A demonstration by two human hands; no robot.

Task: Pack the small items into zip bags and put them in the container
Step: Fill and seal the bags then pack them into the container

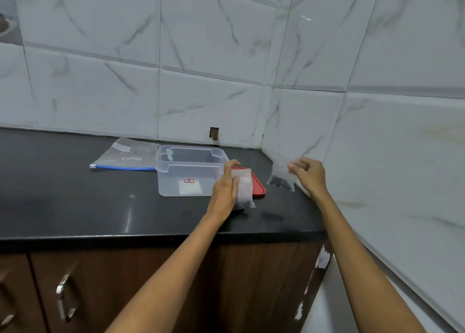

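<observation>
Beside the container [187,174], one zip bag [244,193] gripped in left hand [224,190], another [281,176] pinched by right hand [308,175].

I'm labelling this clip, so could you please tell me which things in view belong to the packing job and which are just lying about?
Job:
left hand with small bag
right hand with small bag of dark bits
clear container
red lid
big zip bag

Just there:
black counter
cabinet handle

black counter [75,207] bare left of and in front of clear container [188,174]. container mouth open from above. large zip bag [125,157] lies behind-left; red lid [259,185] right; tiled wall [377,156] crowds right side.
</observation>
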